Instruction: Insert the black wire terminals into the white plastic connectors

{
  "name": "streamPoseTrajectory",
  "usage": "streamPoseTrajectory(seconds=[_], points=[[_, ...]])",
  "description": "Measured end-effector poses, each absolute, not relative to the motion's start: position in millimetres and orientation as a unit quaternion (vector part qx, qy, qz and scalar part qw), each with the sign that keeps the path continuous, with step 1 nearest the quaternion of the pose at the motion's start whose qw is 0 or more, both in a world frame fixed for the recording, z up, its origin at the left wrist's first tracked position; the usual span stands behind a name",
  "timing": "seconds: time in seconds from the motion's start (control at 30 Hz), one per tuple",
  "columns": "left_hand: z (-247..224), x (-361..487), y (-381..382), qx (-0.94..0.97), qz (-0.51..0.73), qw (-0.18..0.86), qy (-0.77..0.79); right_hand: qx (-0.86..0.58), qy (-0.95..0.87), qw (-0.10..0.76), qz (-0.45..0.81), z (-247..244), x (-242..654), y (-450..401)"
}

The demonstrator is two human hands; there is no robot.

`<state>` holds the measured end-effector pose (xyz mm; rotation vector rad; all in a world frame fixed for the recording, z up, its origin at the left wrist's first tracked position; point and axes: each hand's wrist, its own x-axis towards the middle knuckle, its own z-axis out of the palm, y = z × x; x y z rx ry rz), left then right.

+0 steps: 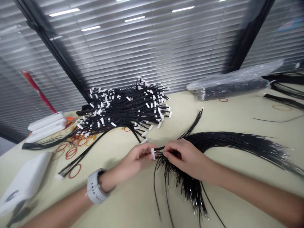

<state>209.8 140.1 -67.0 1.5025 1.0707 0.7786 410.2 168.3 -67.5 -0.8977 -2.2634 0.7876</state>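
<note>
One small white connector (pixel 153 154) sits at the fingertips of the left hand (pixel 139 158), which pinches it between thumb and fingers above the pale table (pixel 133 202). A few thin black wires (pixel 159 148) run from its right side toward the right hand (pixel 182 155), whose thumb and forefinger appear closed on them just beside the connector; how many strands they hold is hidden. Beneath and beyond that hand lies a thick bundle of loose black wires (pixel 220 139), curving off to the right, with bright tips at the ends. Farther back lies a heap of black cables (pixel 123 107) with white ends, rubber bands (pixel 71 153) near its left side.

The connector looks light and rigid, probably plastic — small enough to twist in a loose grip, so its outer sides seem the best hold. The wires should be light, smooth and springy; gripping one close behind its tip would keep it from bending, while the tips themselves look delicate.
</note>
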Motion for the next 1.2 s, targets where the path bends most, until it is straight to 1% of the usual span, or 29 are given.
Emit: streamPoseTrajectory(seconds=[0.17, 0.4, 0.6, 0.93, 1.2], points=[[-65.5, 212.3, 135.7, 0.646, 0.316, 0.513, 0.468, -0.331, -0.849, 0.292, 0.29, -68.0, 410.3, 167.2], [-63.9, 211.6, 131.5, 0.613, 0.328, 0.56, 0.452, -0.33, -0.842, 0.291, 0.313, -66.5, 410.6, 167.5], [-64.4, 212.7, 131.3, 0.626, 0.329, 0.536, 0.461, -0.315, -0.857, 0.277, 0.299, -66.6, 411.8, 166.0], [-67.8, 211.8, 131.0, 0.602, 0.327, 0.556, 0.47, -0.303, -0.864, 0.275, 0.293, -70.1, 414.1, 166.1], [-65.8, 211.1, 130.8, 0.671, 0.281, 0.513, 0.455, -0.302, -0.872, 0.27, 0.274, -70.7, 410.7, 165.1]])
